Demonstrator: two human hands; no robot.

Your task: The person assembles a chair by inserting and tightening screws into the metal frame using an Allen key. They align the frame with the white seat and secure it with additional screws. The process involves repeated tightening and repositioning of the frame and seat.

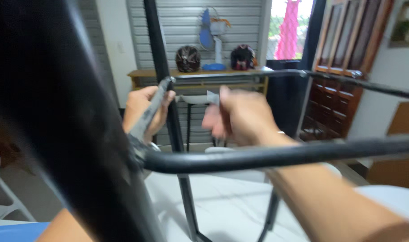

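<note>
A black metal tube frame fills the view, with one thick leg close to the camera at the left and thinner bars crossing the middle. My left hand is closed around a slanted grey bar of the frame near its upper joint. My right hand is blurred and grips a small grey tool that points left toward that joint. The tool's tip sits just right of an upright black bar.
A white tabletop lies under the frame. Behind stand a wooden shelf with two helmets and a blue fan, a dark wooden cabinet at right, and a white chair at left.
</note>
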